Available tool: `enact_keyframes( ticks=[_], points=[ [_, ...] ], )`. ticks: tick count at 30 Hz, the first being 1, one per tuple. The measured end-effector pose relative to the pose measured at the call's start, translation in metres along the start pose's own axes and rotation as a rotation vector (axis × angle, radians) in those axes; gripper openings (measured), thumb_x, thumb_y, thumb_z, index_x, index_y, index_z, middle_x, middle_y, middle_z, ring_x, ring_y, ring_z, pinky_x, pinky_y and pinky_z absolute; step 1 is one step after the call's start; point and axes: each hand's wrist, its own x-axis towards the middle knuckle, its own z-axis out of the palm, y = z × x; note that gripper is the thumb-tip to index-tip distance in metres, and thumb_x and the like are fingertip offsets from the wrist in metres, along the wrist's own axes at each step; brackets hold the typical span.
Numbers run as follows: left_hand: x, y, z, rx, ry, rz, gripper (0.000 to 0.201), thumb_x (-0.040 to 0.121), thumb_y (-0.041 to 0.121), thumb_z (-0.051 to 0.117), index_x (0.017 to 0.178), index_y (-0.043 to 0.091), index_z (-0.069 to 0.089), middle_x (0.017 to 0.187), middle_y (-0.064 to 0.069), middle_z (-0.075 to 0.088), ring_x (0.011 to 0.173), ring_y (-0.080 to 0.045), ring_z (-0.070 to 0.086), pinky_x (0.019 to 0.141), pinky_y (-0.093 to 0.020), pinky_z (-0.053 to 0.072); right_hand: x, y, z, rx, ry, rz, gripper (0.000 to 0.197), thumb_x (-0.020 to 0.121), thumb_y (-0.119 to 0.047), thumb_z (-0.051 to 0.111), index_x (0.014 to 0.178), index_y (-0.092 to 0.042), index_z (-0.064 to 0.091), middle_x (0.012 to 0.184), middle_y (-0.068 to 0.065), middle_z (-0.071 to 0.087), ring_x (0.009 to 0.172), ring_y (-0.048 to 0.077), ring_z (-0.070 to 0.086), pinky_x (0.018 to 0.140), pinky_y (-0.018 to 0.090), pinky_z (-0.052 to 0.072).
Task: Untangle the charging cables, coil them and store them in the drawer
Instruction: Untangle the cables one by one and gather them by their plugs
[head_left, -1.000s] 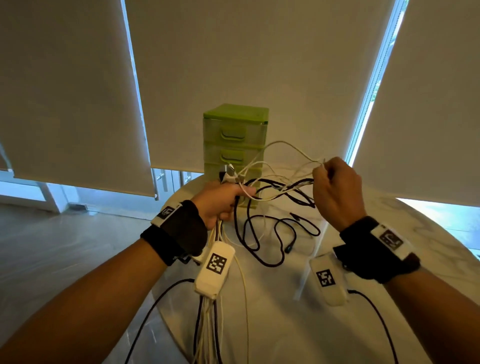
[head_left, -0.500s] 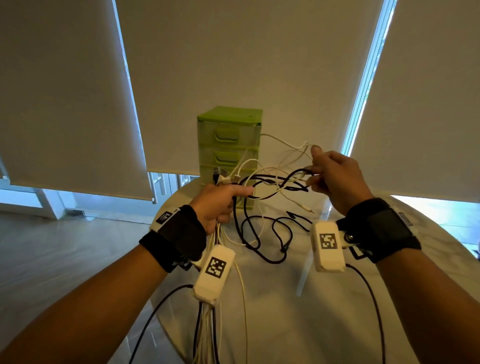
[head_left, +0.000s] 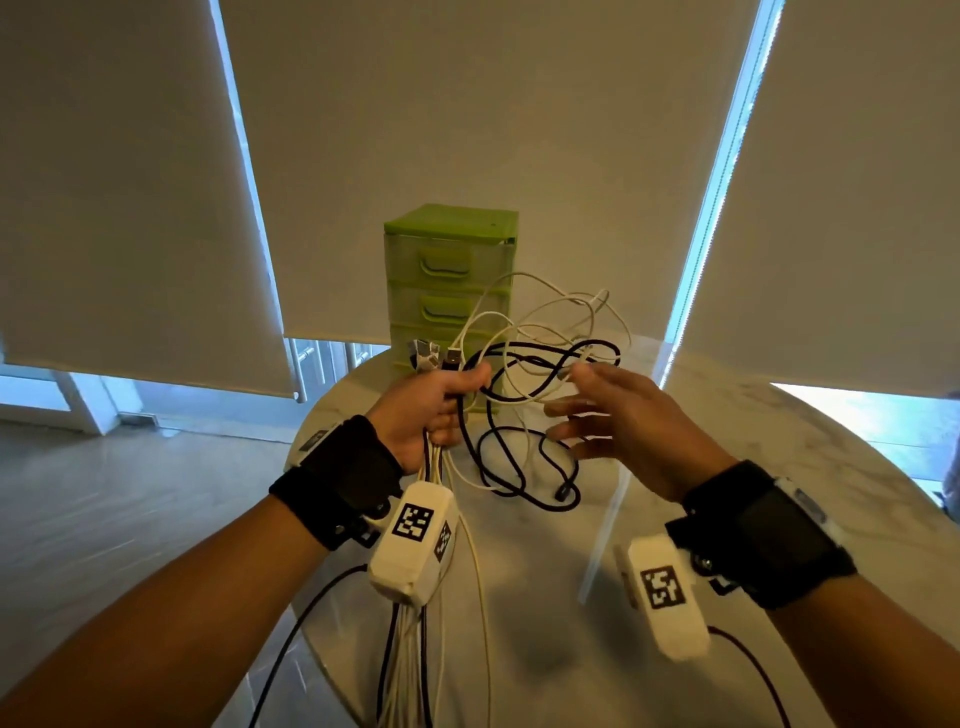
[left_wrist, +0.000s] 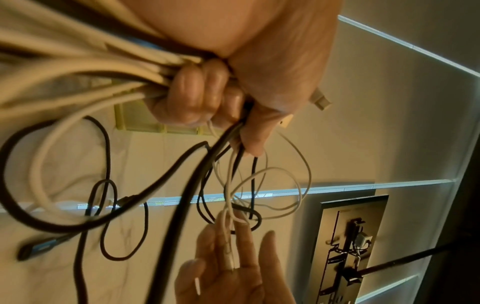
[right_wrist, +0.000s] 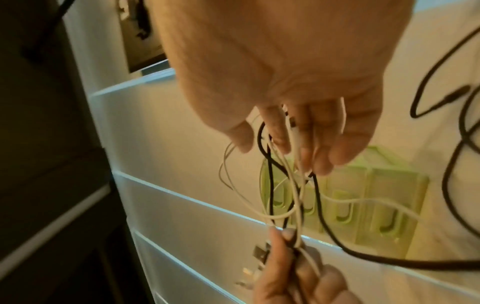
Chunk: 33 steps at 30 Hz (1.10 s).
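My left hand (head_left: 449, 402) grips a tangled bundle of white cables (head_left: 566, 306) and black cables (head_left: 524, 491), held above the table with plugs poking out over the fist. Loops hang from the fist toward the tabletop, and more strands trail down past my wrist. My right hand (head_left: 582, 410) is beside the loops with its fingers straight and spread. In the right wrist view a thin white cable (right_wrist: 294, 135) runs between those straight fingers (right_wrist: 319, 144). The green drawer unit (head_left: 449, 270) stands behind the cables with its drawers shut.
The round white marble table (head_left: 753, 467) lies under both hands, with its edge near my left forearm. Roller blinds (head_left: 467, 130) cover the windows behind the drawer unit. A grey floor (head_left: 130, 519) lies to the left, beyond the table.
My right hand has let go of the loops it pinched and spread its fingers. The tangle now hangs from my left hand alone, its loops sagging lower.
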Motion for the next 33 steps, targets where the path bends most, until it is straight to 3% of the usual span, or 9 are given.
enact_keyframes(
  ticks=[5, 13, 18, 20, 23, 25, 28, 30, 33],
  points=[
    [0.0, -0.001, 0.0, 0.063, -0.013, 0.001, 0.027, 0.093, 0.024, 0.059, 0.067, 0.017, 0.062, 0.048, 0.006, 0.025, 0.036, -0.005, 0.018, 0.032, -0.016, 0.015, 0.012, -0.005, -0.003, 0.34, 0.093, 0.062, 0.018, 0.094, -0.026, 0.058, 0.102, -0.013, 0.068, 0.089, 0.005, 0.072, 0.082, 0.017, 0.066, 0.083, 0.034, 0.052],
    [0.0, -0.001, 0.008, 0.199, 0.039, -0.025, 0.017, 0.089, 0.022, 0.065, 0.074, 0.019, 0.056, 0.051, 0.009, 0.034, 0.038, -0.004, 0.022, 0.035, -0.017, 0.015, 0.013, -0.001, -0.021, 0.475, 0.201, 0.077, 0.021, 0.1, -0.019, 0.048, 0.096, -0.005, 0.064, 0.089, 0.011, 0.072, 0.097, 0.026, 0.068, 0.083, 0.039, 0.056],
    [0.006, -0.007, 0.013, 0.153, 0.094, -0.045, 0.017, 0.087, 0.022, 0.068, 0.073, 0.019, 0.059, 0.06, 0.004, 0.033, 0.046, -0.007, 0.021, 0.039, -0.02, 0.015, 0.018, -0.004, -0.021, 0.523, 0.239, 0.048, 0.013, 0.097, -0.013, 0.051, 0.089, -0.006, 0.059, 0.055, 0.002, 0.061, 0.07, 0.018, 0.066, 0.085, 0.039, 0.056],
    [0.008, -0.008, 0.015, 0.15, 0.074, -0.061, 0.015, 0.085, 0.024, 0.069, 0.075, 0.019, 0.059, 0.062, 0.004, 0.029, 0.047, -0.008, 0.02, 0.039, -0.02, 0.014, 0.022, -0.002, -0.02, 0.477, 0.275, 0.016, 0.011, 0.096, -0.014, 0.054, 0.089, -0.009, 0.061, 0.061, 0.002, 0.058, 0.056, 0.011, 0.061, 0.07, 0.031, 0.056],
    [0.011, -0.009, 0.019, 0.158, 0.059, -0.07, 0.014, 0.086, 0.023, 0.069, 0.076, 0.018, 0.059, 0.06, 0.005, 0.031, 0.044, -0.007, 0.022, 0.041, -0.021, 0.013, 0.025, 0.003, -0.022, 0.319, 0.312, -0.107, 0.012, 0.096, -0.019, 0.057, 0.085, -0.013, 0.062, 0.067, 0.0, 0.048, 0.051, 0.008, 0.045, 0.051, 0.021, 0.041],
    [0.011, -0.008, 0.02, 0.134, 0.06, -0.077, 0.016, 0.088, 0.02, 0.066, 0.075, 0.017, 0.058, 0.054, 0.006, 0.036, 0.038, -0.005, 0.025, 0.038, -0.019, 0.015, 0.025, 0.004, -0.029, 0.127, 0.29, -0.164, 0.016, 0.095, -0.026, 0.059, 0.087, -0.013, 0.062, 0.067, -0.002, 0.046, 0.053, 0.009, 0.041, 0.05, 0.021, 0.036],
    [0.012, -0.01, 0.014, 0.093, 0.075, -0.086, 0.017, 0.091, 0.015, 0.06, 0.074, 0.015, 0.056, 0.046, 0.007, 0.04, 0.032, -0.003, 0.026, 0.032, -0.016, 0.015, 0.022, 0.004, -0.052, -0.242, 0.182, -0.079, 0.034, 0.091, -0.043, 0.058, 0.085, -0.011, 0.068, 0.066, -0.001, 0.045, 0.06, 0.013, 0.039, 0.056, 0.025, 0.035],
    [0.015, -0.012, 0.004, 0.09, 0.103, -0.081, 0.015, 0.091, 0.015, 0.059, 0.076, 0.014, 0.056, 0.049, 0.006, 0.035, 0.031, -0.003, 0.025, 0.032, -0.016, 0.016, 0.019, 0.003, -0.076, -0.424, 0.221, -0.061, 0.037, 0.088, -0.047, 0.06, 0.077, -0.014, 0.071, 0.063, -0.002, 0.047, 0.063, 0.014, 0.04, 0.06, 0.027, 0.036],
    [0.019, -0.013, -0.011, 0.082, 0.129, -0.066, 0.016, 0.09, 0.016, 0.061, 0.075, 0.015, 0.055, 0.053, 0.005, 0.03, 0.033, -0.004, 0.022, 0.033, -0.017, 0.016, 0.01, 0.0, -0.113, -0.284, 0.289, -0.134, 0.037, 0.074, -0.049, 0.068, 0.069, -0.012, 0.066, 0.063, 0.0, 0.049, 0.06, 0.015, 0.039, 0.058, 0.029, 0.034]
  ],
)
